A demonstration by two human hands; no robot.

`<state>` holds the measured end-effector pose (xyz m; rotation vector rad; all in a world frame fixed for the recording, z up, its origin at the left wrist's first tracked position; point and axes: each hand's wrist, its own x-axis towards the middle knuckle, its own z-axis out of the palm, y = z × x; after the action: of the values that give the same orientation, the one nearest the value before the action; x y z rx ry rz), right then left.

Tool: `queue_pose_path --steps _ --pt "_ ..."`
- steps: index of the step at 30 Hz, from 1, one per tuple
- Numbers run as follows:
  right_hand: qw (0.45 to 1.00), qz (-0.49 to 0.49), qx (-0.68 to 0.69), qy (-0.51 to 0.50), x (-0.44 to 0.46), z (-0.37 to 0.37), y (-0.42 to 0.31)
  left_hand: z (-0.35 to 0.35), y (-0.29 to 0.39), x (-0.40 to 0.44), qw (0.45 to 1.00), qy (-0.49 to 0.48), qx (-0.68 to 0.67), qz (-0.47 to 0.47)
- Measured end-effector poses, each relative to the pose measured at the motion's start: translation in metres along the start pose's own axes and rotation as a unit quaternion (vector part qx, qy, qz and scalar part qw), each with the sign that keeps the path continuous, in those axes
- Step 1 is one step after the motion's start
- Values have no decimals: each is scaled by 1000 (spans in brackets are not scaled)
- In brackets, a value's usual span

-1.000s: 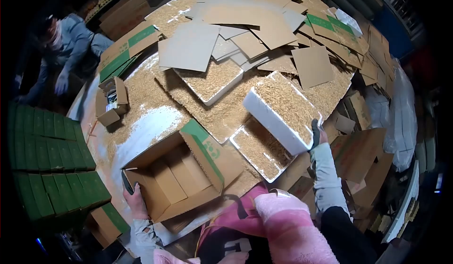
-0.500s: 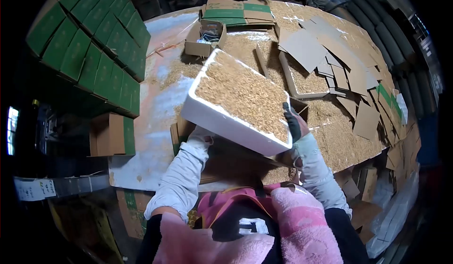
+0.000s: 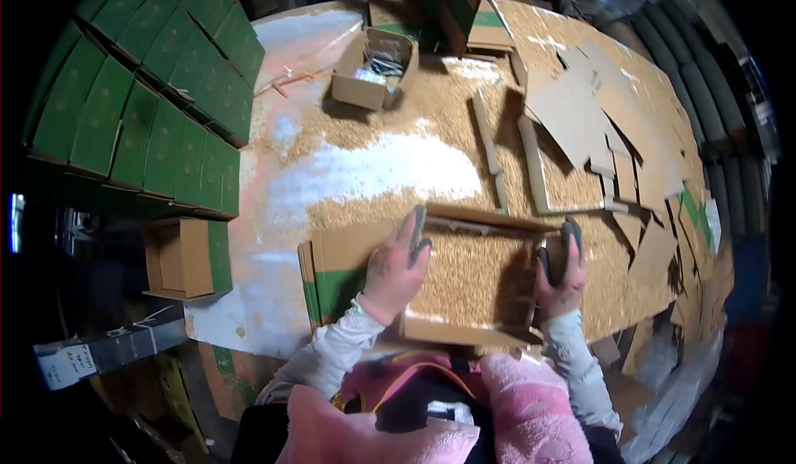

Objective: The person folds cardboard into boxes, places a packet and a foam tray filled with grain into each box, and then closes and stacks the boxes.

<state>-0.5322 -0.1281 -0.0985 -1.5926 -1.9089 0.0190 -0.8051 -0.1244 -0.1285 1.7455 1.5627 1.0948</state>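
In front of me on the table is an open cardboard box point(image 3: 473, 335) filled with loose tan, husk-like grains point(image 3: 468, 277). A white edge shows along its far inner side; whether the foam tray sits inside I cannot fully see. My left hand point(image 3: 398, 269), with grey fingertips, grips the box's left side near the far corner. On the opposite side, my right hand point(image 3: 564, 269) closes round the right wall, thumb inward and dark fingertips at the far corner. Flat green-and-brown cardboard pieces point(image 3: 340, 257) lie just left of the box.
Green boxes point(image 3: 157, 99) are stacked at left, above an open carton point(image 3: 186, 257). A small cardboard box point(image 3: 365, 91) of packets stands farther back. Loose cardboard sheets point(image 3: 580, 116) cover a white tray point(image 3: 572, 186) at right. Grains are scattered across the table point(image 3: 365, 165).
The grain-filled white foam tray, held up and tilted before, is no longer raised. My hands have come down to the cardboard box, now full of grains. At the back, cardboard has been lifted upright.
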Motion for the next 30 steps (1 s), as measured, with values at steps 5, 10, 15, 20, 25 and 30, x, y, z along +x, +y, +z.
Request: queue_pose_path --steps 5,10,15,20,25,30 --pt "982 -43 -177 -39 175 38 48 -26 -45 200 992 35 84 -90" --pt "890 51 -378 -252 243 144 118 18 -179 395 894 -112 429 -70" --pt "914 -116 -372 -111 214 93 103 44 -239 382 817 -196 541 -34" --pt "937 -120 -294 -142 178 63 109 56 -198 304 868 -112 484 -1" --pt "890 -191 -104 -402 165 31 111 18 -143 318 869 -95 484 17" --pt "977 -9 205 51 143 -25 112 -34 -104 351 927 18 372 -40"
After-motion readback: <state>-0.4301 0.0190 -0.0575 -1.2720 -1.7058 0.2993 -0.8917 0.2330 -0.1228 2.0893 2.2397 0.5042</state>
